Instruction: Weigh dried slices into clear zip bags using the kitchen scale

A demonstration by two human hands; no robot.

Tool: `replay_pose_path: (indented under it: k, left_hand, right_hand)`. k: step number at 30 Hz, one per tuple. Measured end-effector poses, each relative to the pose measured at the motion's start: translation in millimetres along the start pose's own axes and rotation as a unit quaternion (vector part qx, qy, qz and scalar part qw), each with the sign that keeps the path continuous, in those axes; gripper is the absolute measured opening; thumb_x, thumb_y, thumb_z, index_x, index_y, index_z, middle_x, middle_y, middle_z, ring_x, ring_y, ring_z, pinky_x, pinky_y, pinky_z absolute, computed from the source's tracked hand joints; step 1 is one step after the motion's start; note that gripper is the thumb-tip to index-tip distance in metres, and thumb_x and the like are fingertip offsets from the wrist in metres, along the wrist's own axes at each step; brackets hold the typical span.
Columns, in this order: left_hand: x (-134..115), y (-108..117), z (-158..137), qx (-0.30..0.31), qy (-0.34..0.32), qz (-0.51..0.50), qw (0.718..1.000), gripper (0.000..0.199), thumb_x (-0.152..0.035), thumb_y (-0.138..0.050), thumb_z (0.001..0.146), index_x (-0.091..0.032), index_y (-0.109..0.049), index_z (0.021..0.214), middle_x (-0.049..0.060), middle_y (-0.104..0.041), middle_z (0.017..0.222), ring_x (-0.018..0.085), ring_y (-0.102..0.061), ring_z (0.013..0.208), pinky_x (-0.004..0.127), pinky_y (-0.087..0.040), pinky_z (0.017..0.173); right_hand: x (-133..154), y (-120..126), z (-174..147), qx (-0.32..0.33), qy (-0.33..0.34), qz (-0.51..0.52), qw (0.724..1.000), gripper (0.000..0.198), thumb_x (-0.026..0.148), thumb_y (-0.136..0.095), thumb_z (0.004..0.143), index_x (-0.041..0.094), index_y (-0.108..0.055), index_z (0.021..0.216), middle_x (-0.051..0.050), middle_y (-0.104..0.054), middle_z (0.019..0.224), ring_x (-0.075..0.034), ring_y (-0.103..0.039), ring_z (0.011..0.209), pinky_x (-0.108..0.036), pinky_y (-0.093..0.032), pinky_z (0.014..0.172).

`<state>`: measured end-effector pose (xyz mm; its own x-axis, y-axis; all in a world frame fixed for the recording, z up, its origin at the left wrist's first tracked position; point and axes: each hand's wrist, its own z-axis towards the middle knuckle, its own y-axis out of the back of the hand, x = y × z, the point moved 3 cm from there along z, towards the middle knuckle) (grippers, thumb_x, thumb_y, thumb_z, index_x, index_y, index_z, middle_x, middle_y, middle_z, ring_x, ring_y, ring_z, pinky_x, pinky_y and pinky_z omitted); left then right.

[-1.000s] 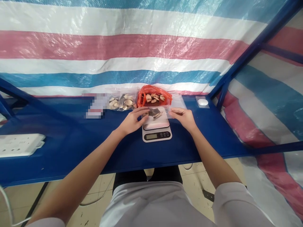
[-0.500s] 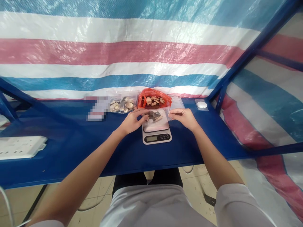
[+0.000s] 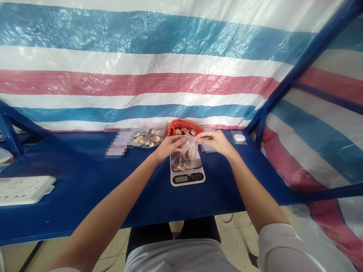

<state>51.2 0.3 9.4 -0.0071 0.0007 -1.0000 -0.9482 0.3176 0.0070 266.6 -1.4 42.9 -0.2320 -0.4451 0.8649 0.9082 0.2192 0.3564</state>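
A clear plastic bag [image 3: 185,155] with several dried slices inside hangs over the digital kitchen scale [image 3: 188,182], its top edge raised. My left hand [image 3: 170,146] pinches the bag's upper left side, and my right hand [image 3: 214,141] pinches its upper right corner. The slices lie toward the bag's lower end, which reaches down across the scale's platform; whether it rests there I cannot tell. Right behind my hands stands an open red plastic bag [image 3: 179,125] of similar slices, partly covered by my fingers.
Filled clear bags [image 3: 153,138] stand left of the red bag. A blurred-out item [image 3: 119,142] lies farther left. A white power strip [image 3: 25,189] sits at the left on the blue table [image 3: 93,189]. At the right is a small packet with a white round object [image 3: 238,138]. Striped sheeting hangs behind.
The clear bag has gone from lying flat on the scale to being held up by its top edge. Both hands have come closer together. The camera view has tilted up.
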Motion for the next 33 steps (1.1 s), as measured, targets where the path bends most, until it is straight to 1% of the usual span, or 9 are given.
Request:
replay_pose_path:
  k: [5, 8, 10, 12, 14, 17, 23, 27, 33]
  left_hand:
    - [6.0, -4.2, -0.9, -0.014, 0.021, -0.083, 0.996, 0.048, -0.053, -0.089, 0.065, -0.016, -0.081, 0.095, 0.008, -0.076, 0.088, 0.018, -0.069, 0.079, 0.032, -0.058, 0.078]
    - [5.5, -6.5, -3.3, -0.057, 0.002, -0.099, 0.993, 0.043, -0.052, -0.089, 0.064, -0.015, -0.079, 0.083, 0.005, -0.073, 0.078, 0.015, -0.064, 0.070, 0.028, -0.055, 0.071]
    - [6.7, -7.8, -5.4, -0.094, -0.014, -0.114, 0.989, 0.041, -0.052, -0.089, 0.064, -0.015, -0.077, 0.078, 0.002, -0.070, 0.072, 0.012, -0.061, 0.066, 0.026, -0.054, 0.070]
    - [9.9, -8.6, -7.4, -0.130, -0.025, -0.137, 0.982, 0.041, -0.051, -0.089, 0.063, -0.015, -0.075, 0.078, 0.001, -0.069, 0.072, 0.013, -0.062, 0.067, 0.027, -0.055, 0.070]
    - [13.6, -9.0, -9.0, -0.162, -0.033, -0.161, 0.973, 0.042, -0.050, -0.089, 0.062, -0.016, -0.073, 0.079, 0.002, -0.070, 0.075, 0.014, -0.065, 0.071, 0.028, -0.056, 0.072]
    - [17.0, -8.6, -10.3, -0.195, -0.033, -0.189, 0.962, 0.042, -0.049, -0.090, 0.060, -0.016, -0.070, 0.076, 0.001, -0.070, 0.075, 0.015, -0.068, 0.073, 0.030, -0.058, 0.076]
    - [20.8, -4.9, -5.4, -0.182, 0.012, -0.164, 0.970, 0.042, -0.051, -0.086, 0.066, -0.015, -0.072, 0.081, 0.003, -0.071, 0.075, 0.015, -0.066, 0.066, 0.027, -0.055, 0.062]
    - [26.1, 3.1, 1.8, -0.173, -0.025, -0.123, 0.977, 0.039, -0.051, -0.085, 0.068, -0.015, -0.071, 0.071, 0.001, -0.065, 0.066, 0.012, -0.059, 0.060, 0.024, -0.050, 0.058]
    - [37.6, 13.1, 3.9, -0.154, -0.068, -0.114, 0.979, 0.034, -0.050, -0.083, 0.073, -0.017, -0.077, 0.075, 0.001, -0.068, 0.069, 0.011, -0.057, 0.061, 0.022, -0.047, 0.059]
  right_hand:
    - [-8.7, -2.3, 7.0, -0.003, 0.006, 0.009, 1.000, 0.018, 0.041, -0.080, 0.076, 0.027, -0.084, 0.087, -0.002, -0.081, 0.093, -0.027, -0.075, 0.095, -0.041, -0.057, 0.094]
    - [-15.8, -5.0, 8.7, -0.025, 0.002, 0.033, 0.999, 0.017, 0.039, -0.080, 0.075, 0.027, -0.084, 0.087, -0.002, -0.081, 0.096, -0.026, -0.075, 0.098, -0.042, -0.057, 0.097]
    - [-22.2, -8.7, 8.8, -0.048, -0.010, 0.065, 0.997, 0.024, 0.038, -0.083, 0.073, 0.027, -0.083, 0.093, -0.003, -0.080, 0.104, -0.026, -0.073, 0.104, -0.042, -0.057, 0.099]
    - [-31.0, -14.8, 8.7, -0.067, -0.048, 0.106, 0.991, 0.037, 0.040, -0.085, 0.069, 0.026, -0.081, 0.103, -0.004, -0.078, 0.114, -0.026, -0.071, 0.109, -0.040, -0.059, 0.094]
    - [-41.8, -23.0, 8.8, -0.079, -0.112, 0.142, 0.980, 0.046, 0.044, -0.086, 0.067, 0.025, -0.079, 0.109, -0.005, -0.077, 0.117, -0.026, -0.072, 0.107, -0.038, -0.063, 0.083]
    - [-54.8, -35.9, 10.4, -0.087, -0.180, 0.164, 0.966, 0.046, 0.051, -0.084, 0.068, 0.022, -0.080, 0.103, -0.005, -0.079, 0.105, -0.026, -0.073, 0.095, -0.036, -0.064, 0.073]
    - [-58.8, -49.2, 12.1, -0.119, -0.169, 0.192, 0.959, 0.044, 0.054, -0.085, 0.065, 0.022, -0.082, 0.094, -0.005, -0.079, 0.090, -0.027, -0.074, 0.093, -0.038, -0.064, 0.075]
    - [-61.2, -50.1, 7.1, -0.143, -0.196, 0.227, 0.943, 0.045, 0.057, -0.086, 0.064, 0.021, -0.081, 0.091, -0.005, -0.079, 0.088, -0.025, -0.075, 0.089, -0.035, -0.064, 0.073]
    - [-67.3, -49.6, 0.2, -0.144, -0.211, 0.244, 0.936, 0.042, 0.056, -0.087, 0.065, 0.020, -0.080, 0.086, -0.004, -0.078, 0.080, -0.021, -0.074, 0.078, -0.031, -0.063, 0.068]
